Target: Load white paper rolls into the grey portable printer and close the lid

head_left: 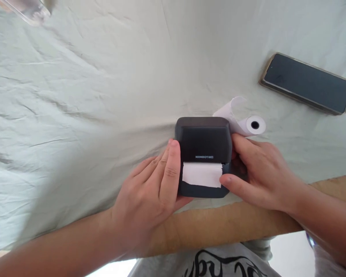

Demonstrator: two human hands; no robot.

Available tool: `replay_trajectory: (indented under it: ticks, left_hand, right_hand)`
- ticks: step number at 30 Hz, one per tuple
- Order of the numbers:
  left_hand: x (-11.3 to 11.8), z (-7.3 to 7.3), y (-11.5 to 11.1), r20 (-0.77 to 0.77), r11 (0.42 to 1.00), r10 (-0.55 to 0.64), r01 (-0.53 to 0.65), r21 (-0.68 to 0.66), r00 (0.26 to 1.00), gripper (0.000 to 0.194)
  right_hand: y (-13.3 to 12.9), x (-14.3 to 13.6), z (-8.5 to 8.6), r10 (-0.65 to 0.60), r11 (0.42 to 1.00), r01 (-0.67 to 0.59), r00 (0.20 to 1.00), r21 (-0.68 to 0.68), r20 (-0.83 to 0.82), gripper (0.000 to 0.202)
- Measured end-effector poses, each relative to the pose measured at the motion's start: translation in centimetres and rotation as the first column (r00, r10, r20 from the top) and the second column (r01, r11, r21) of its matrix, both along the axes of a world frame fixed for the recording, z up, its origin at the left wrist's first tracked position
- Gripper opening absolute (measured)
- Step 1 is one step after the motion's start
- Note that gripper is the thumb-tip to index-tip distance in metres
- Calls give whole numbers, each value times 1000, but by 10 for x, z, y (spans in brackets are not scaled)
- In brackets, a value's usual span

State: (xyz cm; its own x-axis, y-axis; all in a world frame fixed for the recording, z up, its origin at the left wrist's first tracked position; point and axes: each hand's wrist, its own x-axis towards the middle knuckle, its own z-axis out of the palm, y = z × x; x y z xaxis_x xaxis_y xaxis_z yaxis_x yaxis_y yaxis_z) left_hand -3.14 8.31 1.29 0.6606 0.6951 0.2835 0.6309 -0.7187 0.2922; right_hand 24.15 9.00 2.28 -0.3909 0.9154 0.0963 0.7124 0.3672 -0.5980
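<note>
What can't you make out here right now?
Head view:
Underside of the black printer: faces away from camera.
Right hand: some fingertips hidden by the printer.
Paper roll: part hidden behind the printer.
Clear object, top left: blurred, cut off by the frame edge.
Characters after "NIIMBOT": too small.

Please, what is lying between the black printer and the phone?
In the head view, the white paper roll lies between the black printer and the phone. Between the roll and the phone, only the pale cloth shows.
</note>
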Motion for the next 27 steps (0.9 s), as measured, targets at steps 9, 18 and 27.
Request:
replay_trajectory:
  ticks: [9, 18, 27]
  left_hand:
    - [1, -3, -2, 11, 970, -50, 46, 239, 999, 110]
    - [2, -1, -4, 40, 951, -47, 33, 307, 998, 98]
    - [2, 3, 3, 34, 920, -73, 54, 387, 997, 60]
  right_hand:
    - [2, -1, 18, -56, 984, 49, 998, -173, -37, 42]
    - [2, -2, 14, -70, 987, 52, 990, -152, -121, 71]
    - [-6, -5, 23, -153, 988, 154, 982, -1, -107, 64]
